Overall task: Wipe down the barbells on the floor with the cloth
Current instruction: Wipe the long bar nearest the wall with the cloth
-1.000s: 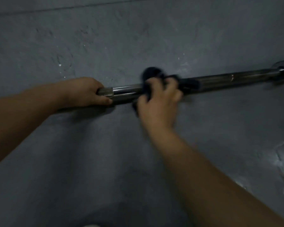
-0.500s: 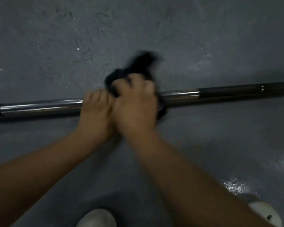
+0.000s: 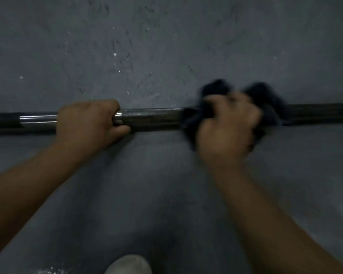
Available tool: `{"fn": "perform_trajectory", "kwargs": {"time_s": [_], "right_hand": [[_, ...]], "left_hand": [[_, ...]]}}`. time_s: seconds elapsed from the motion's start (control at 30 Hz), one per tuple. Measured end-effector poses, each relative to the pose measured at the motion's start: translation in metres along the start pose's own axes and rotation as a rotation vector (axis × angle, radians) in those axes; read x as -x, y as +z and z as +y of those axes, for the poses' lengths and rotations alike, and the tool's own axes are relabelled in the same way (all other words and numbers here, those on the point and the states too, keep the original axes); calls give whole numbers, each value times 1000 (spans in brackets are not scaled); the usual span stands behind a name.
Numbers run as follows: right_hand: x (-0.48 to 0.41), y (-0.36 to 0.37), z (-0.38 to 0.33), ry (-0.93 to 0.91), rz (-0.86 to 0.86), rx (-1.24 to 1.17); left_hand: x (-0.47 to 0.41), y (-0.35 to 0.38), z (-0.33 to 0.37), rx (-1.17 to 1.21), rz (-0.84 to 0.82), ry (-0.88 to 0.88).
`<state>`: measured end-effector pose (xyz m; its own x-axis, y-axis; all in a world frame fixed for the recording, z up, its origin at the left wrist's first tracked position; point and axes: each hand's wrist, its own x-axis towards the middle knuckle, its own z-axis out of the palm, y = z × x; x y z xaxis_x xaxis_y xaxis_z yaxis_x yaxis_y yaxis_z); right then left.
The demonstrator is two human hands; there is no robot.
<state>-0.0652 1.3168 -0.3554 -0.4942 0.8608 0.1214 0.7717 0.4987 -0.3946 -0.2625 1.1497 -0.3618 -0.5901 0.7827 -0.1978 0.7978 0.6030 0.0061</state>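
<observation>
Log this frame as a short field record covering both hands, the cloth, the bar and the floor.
left hand: grips the long shiny steel barbell, left of centre
right hand: holds the dark bunched cloth wrapped over the barbell
barbell: lies across the scuffed grey floor
also seen: pale shoe toe at bottom edge
blur: right hand and cloth smeared

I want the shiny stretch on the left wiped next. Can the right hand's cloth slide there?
Probably not: the left hand grips the barbell between the cloth and that stretch, blocking the slide.
</observation>
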Motion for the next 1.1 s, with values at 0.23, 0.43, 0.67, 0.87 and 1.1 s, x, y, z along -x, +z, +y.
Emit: {"fn": "perform_trajectory", "kwargs": {"time_s": [0.23, 0.43, 0.67, 0.87, 1.1], "right_hand": [[-4, 27, -84, -504, -294, -13], [-55, -32, 36, 221, -146, 180], [-29, 13, -107, -405, -669, 5], [-59, -4, -70, -310, -683, 242], [-50, -14, -75, -196, -789, 356]], "left_hand": [[-43, -9, -20, 122, 72, 183], [-41, -10, -13, 124, 15, 77], [-66, -23, -23, 187, -296, 59], [-63, -39, -28, 118, -426, 133], [-35, -90, -71, -98, -618, 135]]}}
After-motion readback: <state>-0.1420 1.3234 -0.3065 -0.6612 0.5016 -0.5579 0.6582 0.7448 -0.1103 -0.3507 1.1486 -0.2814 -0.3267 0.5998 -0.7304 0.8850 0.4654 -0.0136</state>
